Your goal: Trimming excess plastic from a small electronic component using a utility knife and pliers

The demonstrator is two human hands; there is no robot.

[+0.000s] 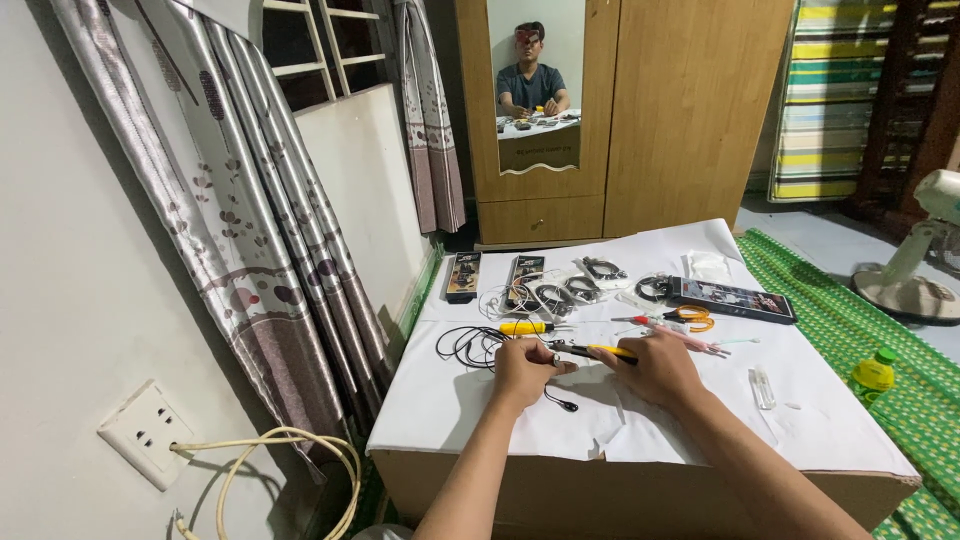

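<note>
Pinching a black earphone wire [556, 392], the left hand [522, 372] steadies it while the right hand [655, 365] grips a yellow-handled tool [598, 350] at it (tip hidden); scissors [688, 317] lie just beyond on the white-covered table [820, 420].

both bare arms reach up from the near edge of the table and come close together near its middle. the left hand [522, 368] is curled into a loose fist, knuckles up. the right hand [658, 365] lies just beside it, palm down, fingers bent and pinched toward the left hand.
</note>
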